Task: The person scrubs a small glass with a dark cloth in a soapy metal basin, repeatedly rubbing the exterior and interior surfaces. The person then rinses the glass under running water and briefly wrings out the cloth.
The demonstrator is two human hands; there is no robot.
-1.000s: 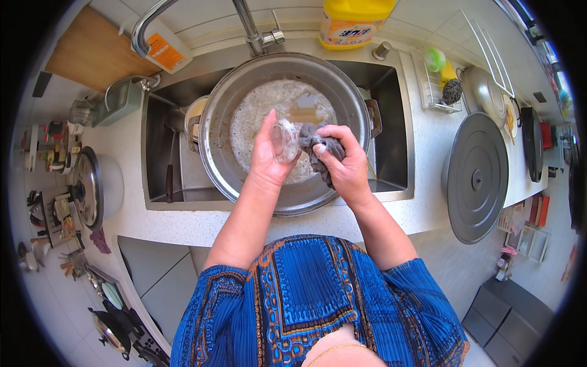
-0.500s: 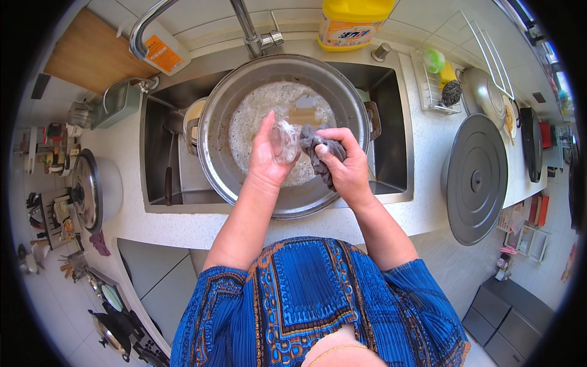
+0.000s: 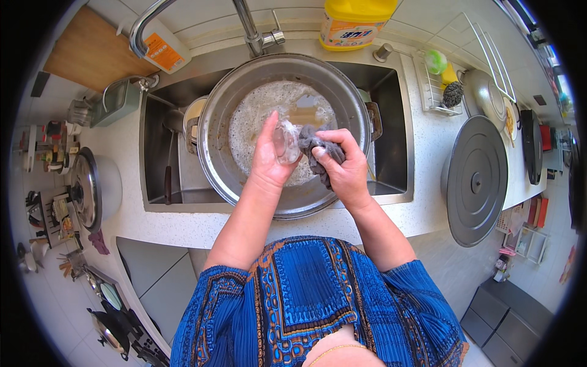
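Observation:
Over a large metal pot (image 3: pixel 220 165) of foamy water, my left hand (image 3: pixel 269 158) is closed around a small clear glass (image 3: pixel 285 144). A grey cloth (image 3: pixel 321 156) is bunched in my right hand (image 3: pixel 348 168), with the fingers wrapped round it. The cloth meets the glass at its right side, and I cannot tell whether part of it is inside. Suds (image 3: pixel 249 116) float on the water below both hands. The pot rests in a steel sink (image 3: pixel 391 122), its two side handles within the basin.
A faucet (image 3: pixel 254 40) rises behind the pot, with a yellow jug (image 3: pixel 354 24) to its right. A round grey lid (image 3: pixel 477 180) lies at the right counter edge. A wire rack (image 3: pixel 437 98) holds scrubbers. At left stands a lidded pot (image 3: pixel 92 189); a ladle (image 3: pixel 169 177) leans in the sink.
My right hand and the cloth have shifted very slightly left and the cloth's folds have changed. The glass stays in my left hand, almost in the same place.

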